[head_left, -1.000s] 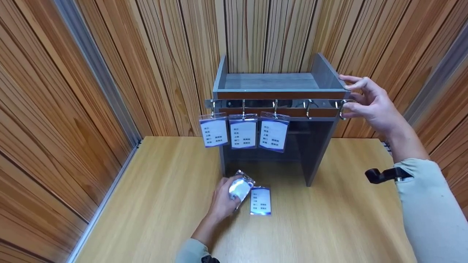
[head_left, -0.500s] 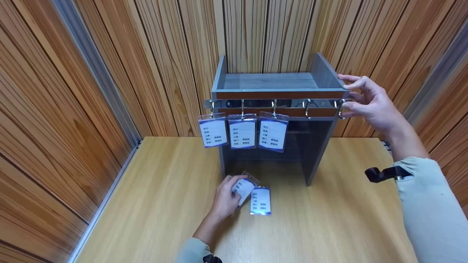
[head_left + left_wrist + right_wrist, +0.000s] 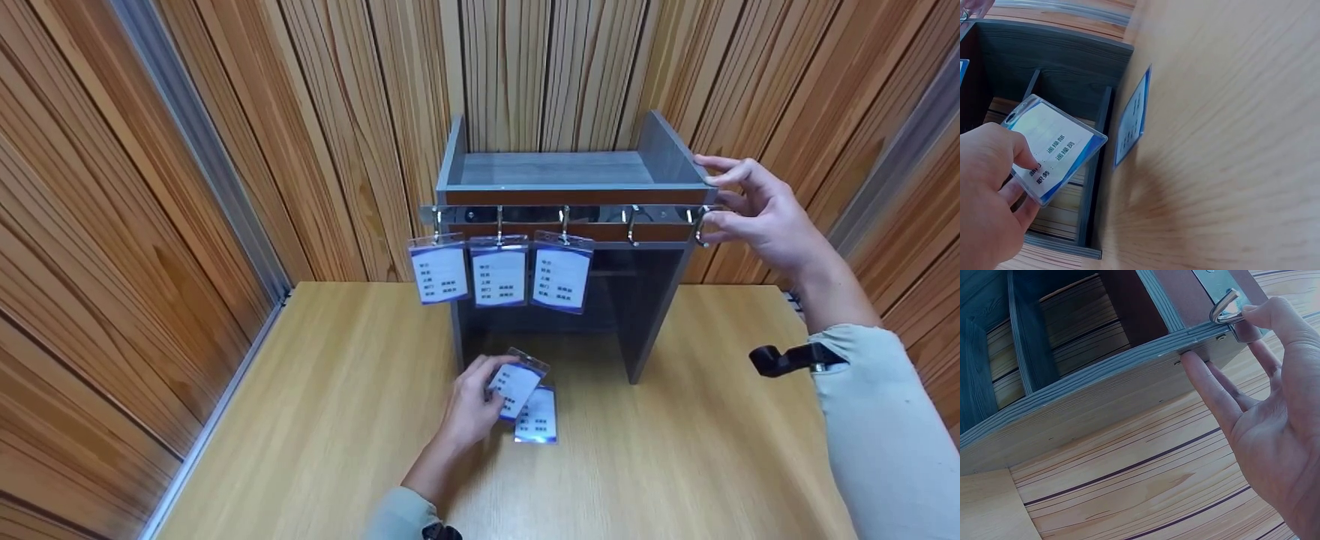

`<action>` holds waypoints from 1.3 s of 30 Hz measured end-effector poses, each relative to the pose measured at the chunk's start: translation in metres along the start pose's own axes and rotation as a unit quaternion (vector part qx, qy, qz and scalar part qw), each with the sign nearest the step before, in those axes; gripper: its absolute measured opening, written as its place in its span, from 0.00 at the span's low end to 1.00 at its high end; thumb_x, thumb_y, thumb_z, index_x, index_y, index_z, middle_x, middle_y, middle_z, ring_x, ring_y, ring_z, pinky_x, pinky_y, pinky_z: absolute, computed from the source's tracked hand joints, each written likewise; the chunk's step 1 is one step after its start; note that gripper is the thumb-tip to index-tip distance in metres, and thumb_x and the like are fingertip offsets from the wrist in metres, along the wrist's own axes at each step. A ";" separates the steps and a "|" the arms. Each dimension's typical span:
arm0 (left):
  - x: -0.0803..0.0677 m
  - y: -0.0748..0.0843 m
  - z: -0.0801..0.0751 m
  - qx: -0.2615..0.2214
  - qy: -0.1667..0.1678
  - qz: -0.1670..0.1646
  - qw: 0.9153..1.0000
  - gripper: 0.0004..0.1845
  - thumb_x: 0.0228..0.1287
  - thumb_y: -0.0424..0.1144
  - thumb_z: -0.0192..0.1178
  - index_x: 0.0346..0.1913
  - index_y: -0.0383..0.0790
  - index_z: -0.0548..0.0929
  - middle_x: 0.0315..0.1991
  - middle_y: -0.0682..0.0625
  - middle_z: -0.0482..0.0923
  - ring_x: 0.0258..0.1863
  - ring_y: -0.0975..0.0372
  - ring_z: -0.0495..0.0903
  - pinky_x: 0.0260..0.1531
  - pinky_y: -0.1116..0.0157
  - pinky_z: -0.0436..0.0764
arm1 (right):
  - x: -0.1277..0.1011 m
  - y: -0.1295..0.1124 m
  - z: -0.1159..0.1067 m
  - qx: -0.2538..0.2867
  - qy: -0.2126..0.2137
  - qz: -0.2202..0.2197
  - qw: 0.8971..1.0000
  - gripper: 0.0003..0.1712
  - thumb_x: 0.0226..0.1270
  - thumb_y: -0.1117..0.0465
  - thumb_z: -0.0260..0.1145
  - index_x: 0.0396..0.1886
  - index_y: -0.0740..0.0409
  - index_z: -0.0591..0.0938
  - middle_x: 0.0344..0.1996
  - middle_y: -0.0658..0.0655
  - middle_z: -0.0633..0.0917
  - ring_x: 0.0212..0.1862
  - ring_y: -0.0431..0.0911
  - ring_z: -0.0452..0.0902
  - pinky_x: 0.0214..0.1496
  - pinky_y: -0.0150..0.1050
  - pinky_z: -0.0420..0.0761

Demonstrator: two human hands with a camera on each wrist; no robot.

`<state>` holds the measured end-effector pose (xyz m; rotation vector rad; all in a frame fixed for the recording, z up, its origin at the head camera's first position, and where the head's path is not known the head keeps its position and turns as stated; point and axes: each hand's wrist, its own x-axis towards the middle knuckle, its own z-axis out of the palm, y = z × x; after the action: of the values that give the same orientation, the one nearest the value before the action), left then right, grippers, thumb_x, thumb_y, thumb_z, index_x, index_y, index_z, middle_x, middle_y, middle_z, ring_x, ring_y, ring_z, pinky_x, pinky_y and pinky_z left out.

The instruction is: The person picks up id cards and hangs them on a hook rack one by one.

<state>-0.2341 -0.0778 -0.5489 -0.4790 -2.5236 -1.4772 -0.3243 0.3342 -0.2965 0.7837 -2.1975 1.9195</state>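
Observation:
My left hand point(image 3: 469, 409) pinches a clear-sleeved badge card point(image 3: 516, 382) just above the table; in the left wrist view its thumb point(image 3: 1019, 152) lies on the card point(image 3: 1053, 149). A second card point(image 3: 537, 421) lies flat on the table, partly under the held one, and also shows in the left wrist view point(image 3: 1131, 118). My right hand point(image 3: 757, 214) rests with straight fingers on the right end of the grey shelf unit point(image 3: 555, 180). Its thumb touches the end hook point(image 3: 1227, 306). Three cards point(image 3: 499, 276) hang from the hook rail point(image 3: 570, 215).
Two hooks point(image 3: 632, 222) at the rail's right end carry nothing. The shelf unit stands at the back of a wooden table point(image 3: 675, 465), against wood-panelled walls point(image 3: 150, 187). A black strap clip point(image 3: 784, 358) sits on my right sleeve.
My left hand has raised its card, turned the printed face up and shifted it slightly right over the lying card. The right hand has stayed on the shelf's end.

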 end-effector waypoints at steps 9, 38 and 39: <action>0.004 0.008 0.006 -0.020 0.015 0.051 0.998 0.33 0.71 0.16 0.61 0.72 0.48 0.84 0.61 0.45 0.86 0.58 0.53 0.87 0.53 0.66 0.90 | -0.003 0.000 -0.001 0.002 -0.003 -0.004 1.000 0.19 0.82 0.74 0.63 0.67 0.60 0.79 0.83 0.47 0.73 0.70 0.39 0.86 0.51 0.35 0.93; 0.022 0.062 0.010 -0.051 0.019 0.128 0.990 0.31 0.69 0.17 0.64 0.69 0.48 0.87 0.53 0.46 0.86 0.35 0.64 0.78 0.33 0.72 0.81 | -0.002 0.000 0.001 0.008 -0.002 -0.006 1.000 0.21 0.82 0.75 0.64 0.68 0.59 0.78 0.83 0.47 0.73 0.69 0.41 0.86 0.50 0.35 0.93; 0.023 0.063 0.011 -0.054 0.020 0.128 0.990 0.31 0.69 0.17 0.64 0.69 0.48 0.87 0.52 0.46 0.85 0.35 0.64 0.77 0.33 0.73 0.80 | -0.002 0.000 0.001 0.006 -0.002 -0.006 1.000 0.21 0.82 0.74 0.64 0.68 0.59 0.78 0.83 0.46 0.73 0.70 0.41 0.86 0.50 0.35 0.93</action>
<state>-0.2321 -0.0349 -0.4957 -0.7523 -2.2589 -1.5118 -0.3227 0.3338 -0.2972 0.8018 -2.1803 1.9302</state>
